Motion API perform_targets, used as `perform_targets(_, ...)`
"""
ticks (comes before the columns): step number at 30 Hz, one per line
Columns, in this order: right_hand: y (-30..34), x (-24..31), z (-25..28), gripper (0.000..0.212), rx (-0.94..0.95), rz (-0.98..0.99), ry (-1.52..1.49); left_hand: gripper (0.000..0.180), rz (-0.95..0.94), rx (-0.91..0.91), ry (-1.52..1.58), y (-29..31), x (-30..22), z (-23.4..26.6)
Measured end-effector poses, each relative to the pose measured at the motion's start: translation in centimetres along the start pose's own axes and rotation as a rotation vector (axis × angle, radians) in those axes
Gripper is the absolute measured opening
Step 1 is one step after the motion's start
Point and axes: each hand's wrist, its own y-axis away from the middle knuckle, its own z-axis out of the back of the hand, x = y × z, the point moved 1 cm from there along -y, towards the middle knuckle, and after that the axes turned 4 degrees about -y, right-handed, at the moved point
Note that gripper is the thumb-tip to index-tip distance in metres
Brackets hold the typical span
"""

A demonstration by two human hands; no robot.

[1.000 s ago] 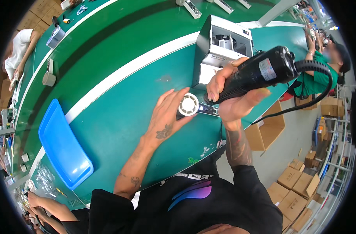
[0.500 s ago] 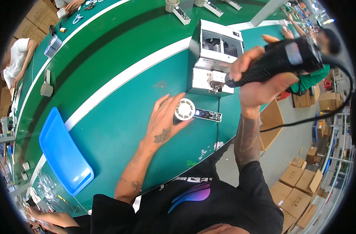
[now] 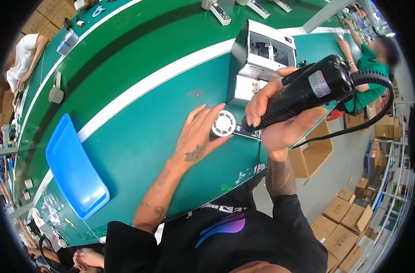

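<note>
My left hand (image 3: pixel 193 139) curls around a round cylindrical housing (image 3: pixel 224 123) with a white vented end cap, held upright on the green table. From its right side runs a narrow strip with a circuit board (image 3: pixel 250 132), partly hidden by my right hand. My right hand (image 3: pixel 278 132) grips a thick black electric screwdriver (image 3: pixel 303 88) with a cable at its rear. Its front end points down over the board, close to the housing; the bit's tip cannot be made out. Just beyond stands a silver and black screw feeder (image 3: pixel 262 50).
A blue tray (image 3: pixel 73 166) lies to the left. On the green conveyor (image 3: pixel 139 54) are similar housings with boards (image 3: pixel 216 11), and another housing (image 3: pixel 56 94) farther left. An open carton (image 3: pixel 314 154) stands at the right. Co-workers sit around the line.
My right hand has brought the screwdriver from the front of the screw feeder down and toward me, over the circuit board. My left hand stays around the housing. The view has shifted slightly.
</note>
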Motion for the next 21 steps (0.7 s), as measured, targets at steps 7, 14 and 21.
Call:
perform_targets(7, 0.7, -0.7, 0.2, 0.098, -0.033, -0.034, -0.027, 0.077, 0.02, 0.008, 0.029, 0.5, 0.4, -0.5)
perform_targets(14, 3.0, -1.6, 0.2, 0.097, 0.129, 0.074, -0.075, 0.076, -0.053, -0.019, 0.0, 0.2, 0.2, -0.1)
perform_targets(21, 3.6, -0.5, 0.6, 0.09, 0.214, 0.113, -0.074, 0.068, -0.016, 0.198, 0.194, -0.3, -0.3, 2.6)
